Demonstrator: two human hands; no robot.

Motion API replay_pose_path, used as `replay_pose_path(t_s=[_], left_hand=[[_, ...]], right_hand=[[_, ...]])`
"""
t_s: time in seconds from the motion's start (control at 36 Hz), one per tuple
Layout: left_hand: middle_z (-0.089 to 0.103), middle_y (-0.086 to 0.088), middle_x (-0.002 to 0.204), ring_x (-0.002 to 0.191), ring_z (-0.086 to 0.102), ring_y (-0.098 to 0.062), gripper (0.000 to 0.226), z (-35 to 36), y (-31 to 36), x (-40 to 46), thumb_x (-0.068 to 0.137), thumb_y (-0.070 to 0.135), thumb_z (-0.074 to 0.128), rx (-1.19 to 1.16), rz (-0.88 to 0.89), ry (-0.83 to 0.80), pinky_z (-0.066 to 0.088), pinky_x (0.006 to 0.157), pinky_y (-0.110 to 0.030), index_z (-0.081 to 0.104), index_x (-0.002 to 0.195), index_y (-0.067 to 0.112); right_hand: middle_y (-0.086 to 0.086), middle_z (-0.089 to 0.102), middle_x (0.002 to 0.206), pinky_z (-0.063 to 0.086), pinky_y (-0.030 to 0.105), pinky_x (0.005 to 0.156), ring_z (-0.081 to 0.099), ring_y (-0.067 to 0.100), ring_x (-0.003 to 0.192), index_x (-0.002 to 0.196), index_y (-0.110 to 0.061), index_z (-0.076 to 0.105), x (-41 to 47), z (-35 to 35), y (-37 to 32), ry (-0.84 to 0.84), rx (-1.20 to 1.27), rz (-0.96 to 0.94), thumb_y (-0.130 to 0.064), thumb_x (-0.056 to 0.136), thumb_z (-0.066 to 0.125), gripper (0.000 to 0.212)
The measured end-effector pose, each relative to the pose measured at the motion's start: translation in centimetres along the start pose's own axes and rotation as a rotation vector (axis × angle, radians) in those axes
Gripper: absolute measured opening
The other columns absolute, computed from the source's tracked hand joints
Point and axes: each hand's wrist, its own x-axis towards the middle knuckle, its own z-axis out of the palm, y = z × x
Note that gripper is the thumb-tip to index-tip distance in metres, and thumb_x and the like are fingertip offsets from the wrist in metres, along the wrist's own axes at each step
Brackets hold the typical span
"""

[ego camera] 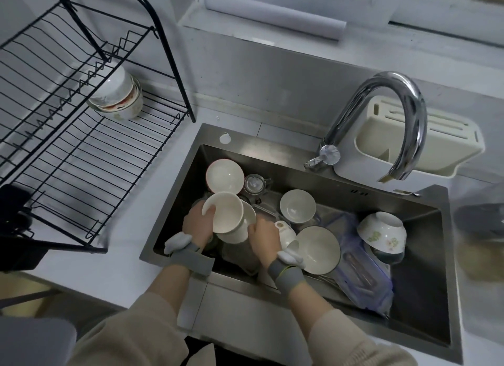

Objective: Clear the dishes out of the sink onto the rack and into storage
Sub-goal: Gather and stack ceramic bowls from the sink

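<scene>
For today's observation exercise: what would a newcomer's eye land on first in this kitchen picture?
First, both hands in the steel sink: the left hand grips a tilted white bowl; the right hand touches its side. Then the curved chrome tap behind the sink, and the black rack at left holding stacked bowls.

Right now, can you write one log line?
left hand: grips cream bowl | right hand: steadies it | place: over sink | rack: bowls stacked

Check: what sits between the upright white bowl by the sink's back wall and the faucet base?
In the head view, a clear glass cup sits in the sink beside that white bowl; then bare steel up to the faucet.
</scene>
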Motion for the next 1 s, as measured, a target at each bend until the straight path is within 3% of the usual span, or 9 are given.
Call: replay_pose_path(t_s=[0.14,0.22,0.39,0.56,0.69,0.86,0.94,1.0], left_hand=[[0.060,-0.016,0.115,0.102,0.055,-0.027,0.026,0.4,0.9,0.0,0.101,0.021,0.048,-0.131,0.062,-0.007,0.040,0.080,-0.033,0.054,0.118,0.004],[0.056,-0.014,0.117,0.104,0.054,-0.026,0.025,0.7,0.9,0.5,0.100,0.020,0.049,-0.202,0.062,-0.058,0.043,0.082,-0.034,0.049,0.120,0.006],[0.043,-0.015,0.131,0.115,0.048,-0.029,0.039,1.5,0.1,1.6,0.099,0.015,0.049,-0.349,-0.094,-0.148,0.039,0.083,-0.032,0.033,0.134,0.008],[0.047,-0.024,0.134,0.121,0.046,-0.038,0.045,2.5,-0.5,2.6,0.094,-0.004,0.046,-0.324,-0.248,-0.230,0.037,0.087,-0.036,0.041,0.138,0.001],[0.051,-0.021,0.128,0.102,0.047,-0.027,0.041,2.8,-0.9,2.5,0.093,-0.001,0.042,-0.287,-0.205,-0.189,0.037,0.085,-0.034,0.046,0.134,0.003],[0.053,-0.018,0.129,0.116,0.050,-0.035,0.043,2.8,-0.2,3.2,0.094,-0.001,0.039,-0.253,-0.116,-0.107,0.037,0.084,-0.032,0.048,0.136,0.005],[0.055,-0.019,0.127,0.112,0.053,-0.033,0.039,3.0,0.5,4.3,0.096,0.002,0.040,-0.195,-0.136,-0.055,0.038,0.082,-0.031,0.049,0.134,0.005],[0.056,-0.019,0.126,0.114,0.054,-0.035,0.037,3.2,1.0,5.1,0.097,0.005,0.043,-0.144,-0.139,-0.021,0.040,0.086,-0.033,0.049,0.133,0.005]], right_hand=[[0.027,0.061,0.113,0.041,0.042,0.081,0.055,0.042,0.105,0.113,-0.002,0.053,0.3,-0.4,-0.4,0.001,0.049,-0.050,-0.018,0.097,0.040,0.025],[0.025,0.063,0.112,0.042,0.042,0.082,0.056,0.042,0.104,0.112,-0.003,0.055,0.4,-0.5,-0.5,-0.007,0.078,-0.064,-0.020,0.098,0.041,0.027],[0.022,0.063,0.113,0.042,0.040,0.081,0.056,0.040,0.105,0.113,-0.006,0.057,0.5,-0.9,-0.3,-0.013,0.212,-0.048,-0.021,0.100,0.039,0.027],[0.019,0.064,0.114,0.045,0.041,0.085,0.056,0.039,0.106,0.110,-0.008,0.058,0.6,-1.4,-0.1,-0.052,0.293,-0.057,-0.023,0.100,0.037,0.028],[0.019,0.060,0.124,0.043,0.044,0.095,0.054,0.038,0.113,0.120,-0.007,0.054,0.7,-1.6,-0.1,-0.127,0.348,-0.069,-0.024,0.104,0.032,0.032],[0.025,0.058,0.115,0.043,0.058,0.093,0.055,0.047,0.106,0.114,0.001,0.054,1.4,-1.9,-0.1,-0.210,0.455,-0.041,-0.020,0.101,0.037,0.030],[0.016,0.062,0.114,0.047,0.053,0.093,0.058,0.038,0.107,0.120,-0.008,0.056,1.5,-2.5,-1.1,-0.173,0.503,-0.009,-0.055,0.096,0.039,0.055],[0.012,0.060,0.124,0.046,0.046,0.096,0.055,0.032,0.115,0.129,-0.013,0.050,1.9,-3.0,-2.1,-0.152,0.513,0.010,-0.062,0.091,0.045,0.062]])
